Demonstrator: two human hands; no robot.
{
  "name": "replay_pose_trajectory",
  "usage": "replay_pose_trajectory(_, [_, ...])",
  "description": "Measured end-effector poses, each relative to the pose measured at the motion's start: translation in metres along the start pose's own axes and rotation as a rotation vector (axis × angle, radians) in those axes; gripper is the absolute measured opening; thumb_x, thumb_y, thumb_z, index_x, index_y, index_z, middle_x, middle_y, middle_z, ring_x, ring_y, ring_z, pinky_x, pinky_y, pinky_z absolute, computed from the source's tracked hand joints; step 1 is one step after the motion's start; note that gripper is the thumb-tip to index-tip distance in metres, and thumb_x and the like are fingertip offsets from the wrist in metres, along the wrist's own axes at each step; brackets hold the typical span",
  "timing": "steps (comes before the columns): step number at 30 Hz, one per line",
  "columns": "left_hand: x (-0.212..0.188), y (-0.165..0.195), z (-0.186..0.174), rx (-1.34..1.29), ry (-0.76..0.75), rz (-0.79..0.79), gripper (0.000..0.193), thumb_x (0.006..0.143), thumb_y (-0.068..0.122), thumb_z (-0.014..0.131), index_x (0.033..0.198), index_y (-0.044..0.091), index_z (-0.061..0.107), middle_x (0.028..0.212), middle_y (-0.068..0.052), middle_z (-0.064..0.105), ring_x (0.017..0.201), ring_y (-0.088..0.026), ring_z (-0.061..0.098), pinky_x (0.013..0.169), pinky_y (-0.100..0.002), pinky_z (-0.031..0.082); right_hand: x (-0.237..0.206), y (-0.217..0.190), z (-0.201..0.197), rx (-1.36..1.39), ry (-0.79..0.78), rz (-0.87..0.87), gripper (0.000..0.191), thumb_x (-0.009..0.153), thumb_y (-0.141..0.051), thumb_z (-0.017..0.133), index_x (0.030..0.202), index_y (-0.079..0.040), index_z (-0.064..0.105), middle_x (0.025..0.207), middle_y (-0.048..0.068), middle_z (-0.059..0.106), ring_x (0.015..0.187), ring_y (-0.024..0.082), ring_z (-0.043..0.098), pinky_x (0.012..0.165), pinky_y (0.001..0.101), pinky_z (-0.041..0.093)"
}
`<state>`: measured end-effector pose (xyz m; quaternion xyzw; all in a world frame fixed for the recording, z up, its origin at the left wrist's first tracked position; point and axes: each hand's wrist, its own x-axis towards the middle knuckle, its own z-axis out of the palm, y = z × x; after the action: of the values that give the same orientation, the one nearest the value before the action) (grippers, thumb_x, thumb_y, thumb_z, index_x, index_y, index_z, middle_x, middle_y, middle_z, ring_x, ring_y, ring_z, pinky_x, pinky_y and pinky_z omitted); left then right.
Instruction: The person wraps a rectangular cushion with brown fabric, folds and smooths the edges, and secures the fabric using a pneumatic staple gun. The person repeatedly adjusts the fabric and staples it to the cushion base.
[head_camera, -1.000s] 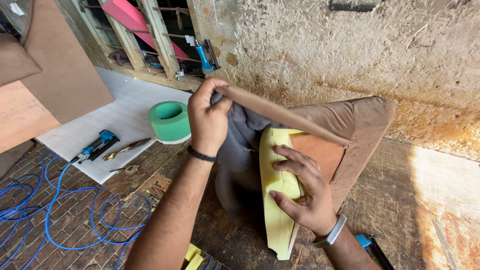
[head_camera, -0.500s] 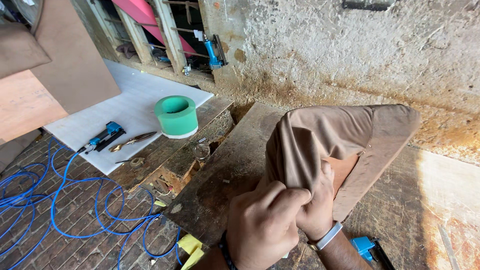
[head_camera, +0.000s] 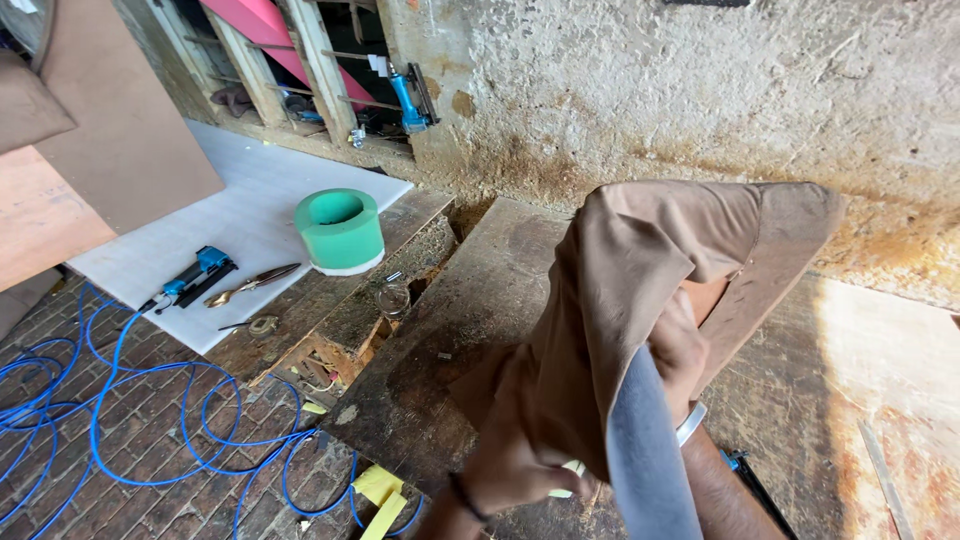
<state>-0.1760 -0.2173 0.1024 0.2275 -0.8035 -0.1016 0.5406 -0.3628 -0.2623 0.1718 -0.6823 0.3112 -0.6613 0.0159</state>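
The left hand (head_camera: 515, 465) grips the lower edge of a brown cover (head_camera: 640, 270), fingers closed on the cloth near the tabletop's (head_camera: 470, 310) front edge. The right hand (head_camera: 682, 350) is also closed on the cover, partly hidden in its folds, a grey flap (head_camera: 648, 460) hanging before the wrist. The cover drapes a board (head_camera: 712, 300) leaning by the wall (head_camera: 700, 90). Further left stand a green roll (head_camera: 340, 230), a blue tool (head_camera: 190, 278) and a blue hose (head_camera: 130, 400).
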Motion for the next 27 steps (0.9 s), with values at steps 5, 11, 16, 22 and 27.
replay_pose_trajectory(5, [-0.019, -0.044, 0.090, 0.058, 0.105, -0.395, 0.084, 0.094, 0.059, 0.069, 0.143, -0.006, 0.046, 0.140, -0.031, 0.054, 0.135, -0.043, 0.052, 0.113, -0.056, 0.043, 0.013, 0.011, -0.004, 0.105, 0.036, 0.102, 0.018, 0.090, -0.009, 0.072, 0.101, 0.006, 0.071, 0.106, 0.010, 0.073, 0.102, 0.021, 0.059, 0.096, 0.0380, 0.046])
replay_pose_trajectory(11, [0.016, -0.050, 0.070, 0.487, 0.293, -0.118, 0.072, 0.093, 0.041, 0.071, 0.146, 0.000, 0.044, 0.143, -0.028, 0.054, 0.134, -0.045, 0.054, 0.112, -0.060, 0.047, 0.039, 0.031, -0.018, 0.374, 0.184, 0.261, 0.021, 0.089, -0.010, 0.073, 0.104, 0.004, 0.070, 0.107, 0.011, 0.073, 0.101, 0.022, 0.060, 0.095, 0.0380, 0.048])
replay_pose_trajectory(16, [0.013, -0.054, 0.039, 0.826, -0.014, 0.076, 0.069, 0.079, 0.013, 0.064, 0.146, 0.025, 0.053, 0.150, -0.013, 0.057, 0.135, -0.036, 0.055, 0.108, -0.054, 0.043, -0.023, 0.028, -0.082, 0.623, 0.266, 0.519, 0.024, 0.088, -0.012, 0.073, 0.107, 0.003, 0.070, 0.108, 0.011, 0.072, 0.100, 0.022, 0.061, 0.094, 0.0381, 0.050])
replay_pose_trajectory(22, [-0.114, -0.055, 0.074, 0.785, -0.214, 0.217, 0.053, 0.102, 0.024, 0.054, 0.154, 0.033, 0.049, 0.153, -0.005, 0.052, 0.132, -0.030, 0.055, 0.109, -0.048, 0.042, -0.190, 0.012, -0.131, 0.719, 0.163, 1.057, 0.028, 0.087, -0.014, 0.074, 0.110, 0.001, 0.069, 0.108, 0.012, 0.072, 0.100, 0.023, 0.063, 0.093, 0.0382, 0.052])
replay_pose_trajectory(27, [-0.237, -0.044, 0.102, 0.592, -0.621, -0.013, 0.049, 0.101, 0.023, 0.052, 0.149, 0.027, 0.060, 0.142, -0.004, 0.056, 0.122, -0.026, 0.057, 0.106, -0.049, 0.044, -0.290, 0.033, -0.150, 0.661, 0.023, 1.294, 0.031, 0.085, -0.015, 0.075, 0.112, -0.001, 0.069, 0.109, 0.012, 0.072, 0.099, 0.024, 0.064, 0.091, 0.0383, 0.054])
